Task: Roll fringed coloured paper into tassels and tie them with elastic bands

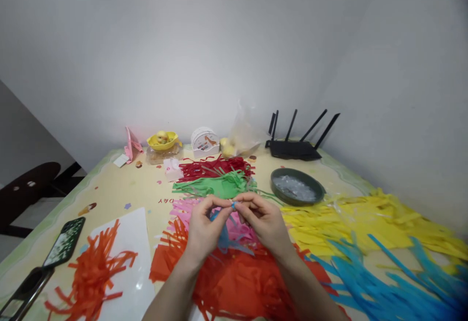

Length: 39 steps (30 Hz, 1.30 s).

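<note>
Pinched between the fingertips of both hands is a small piece of blue paper strip point(233, 205). My left hand point(207, 223) grips it from the left with thumb and forefinger closed. From the right, my right hand point(261, 218) pinches it too. More blue strips point(227, 240) hang below my fingers. Beneath the hands lie fringed sheets of pink point(185, 210), green point(215, 184) and orange-red paper point(248, 282). A dark red fringed bundle point(219, 167) is farther back. The exact shape of the pinched bit is too small to make out.
On the right lie yellow point(343, 223) and blue fringe point(387, 282), behind them a dark round dish point(316, 191) and a black router point(294, 149). Orange strips point(91, 272) rest on a white sheet point(141, 243) at left, beside a phone point(64, 243). A yellow bowl point(171, 141) stands by the wall.
</note>
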Each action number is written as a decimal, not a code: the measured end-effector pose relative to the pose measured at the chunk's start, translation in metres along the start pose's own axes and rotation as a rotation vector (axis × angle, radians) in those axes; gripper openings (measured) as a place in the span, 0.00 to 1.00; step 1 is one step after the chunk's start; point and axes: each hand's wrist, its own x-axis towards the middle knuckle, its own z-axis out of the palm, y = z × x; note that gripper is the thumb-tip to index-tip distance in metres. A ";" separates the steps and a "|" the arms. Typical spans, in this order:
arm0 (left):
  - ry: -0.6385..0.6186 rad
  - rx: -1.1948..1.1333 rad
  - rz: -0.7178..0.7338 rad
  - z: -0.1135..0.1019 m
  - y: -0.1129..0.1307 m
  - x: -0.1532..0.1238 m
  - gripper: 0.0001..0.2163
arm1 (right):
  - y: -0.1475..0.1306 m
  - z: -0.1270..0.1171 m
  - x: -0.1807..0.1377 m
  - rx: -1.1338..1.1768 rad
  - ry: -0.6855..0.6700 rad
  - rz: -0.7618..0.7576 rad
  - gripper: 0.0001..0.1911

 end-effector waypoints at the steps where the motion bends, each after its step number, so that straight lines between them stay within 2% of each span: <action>1: 0.025 -0.005 0.014 0.002 -0.001 -0.002 0.02 | -0.001 0.000 -0.001 -0.001 0.007 -0.006 0.11; 4: 0.089 0.061 0.136 0.007 0.000 -0.009 0.02 | -0.003 -0.001 -0.004 0.018 -0.013 -0.016 0.11; 7: 0.079 0.100 0.223 0.010 0.003 -0.014 0.03 | -0.006 -0.004 -0.007 0.009 -0.008 -0.011 0.10; 9: 0.077 0.095 0.207 0.011 0.006 -0.016 0.02 | -0.008 -0.006 -0.008 0.020 -0.015 -0.006 0.10; 12: 0.133 0.120 0.178 0.011 0.008 -0.017 0.01 | -0.011 -0.007 -0.008 0.085 -0.097 0.009 0.12; 15: 0.158 0.151 0.220 0.014 0.007 -0.020 0.02 | -0.012 -0.008 -0.009 0.112 -0.118 0.042 0.12; 18: 0.159 0.147 0.251 0.017 0.008 -0.022 0.02 | -0.014 -0.007 -0.010 0.148 -0.105 0.071 0.13; 22: 0.097 0.041 0.119 0.018 0.012 -0.022 0.02 | -0.016 -0.005 -0.012 0.197 -0.011 0.079 0.14; 24: 0.111 0.009 0.076 0.017 0.012 -0.022 0.03 | -0.016 -0.002 -0.013 0.195 0.031 0.078 0.14; 27: 0.178 0.023 0.177 0.016 0.009 -0.022 0.01 | -0.017 0.000 -0.012 0.155 0.003 0.074 0.13; 30: 0.180 0.029 0.268 0.016 0.006 -0.022 0.03 | -0.019 -0.005 -0.010 0.109 -0.058 0.059 0.13; 35: 0.095 -0.049 0.041 0.013 0.009 -0.017 0.01 | -0.022 -0.020 -0.008 0.015 -0.011 0.013 0.11; 39: -0.091 -0.135 -0.048 0.007 0.015 -0.011 0.07 | -0.028 -0.022 -0.010 -0.141 -0.002 -0.039 0.11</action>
